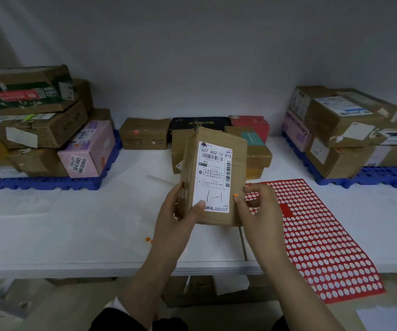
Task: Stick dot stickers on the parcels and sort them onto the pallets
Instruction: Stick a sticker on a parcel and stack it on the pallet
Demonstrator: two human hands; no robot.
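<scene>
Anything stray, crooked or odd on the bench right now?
Two orange dot stickers lie loose on the white table towards its front edge, stuck on no parcel. The red sticker sheet hangs over the table's front edge. The top box of the left stack sits tilted.

- Parcel: upright, centre; left hand grips its left side, thumb on label.
- Right hand: at parcel's right edge, orange dot on a fingertip.
- Sheet: red, near right.
- Left pallet, right pallet: blue, far, stacked with boxes.
</scene>
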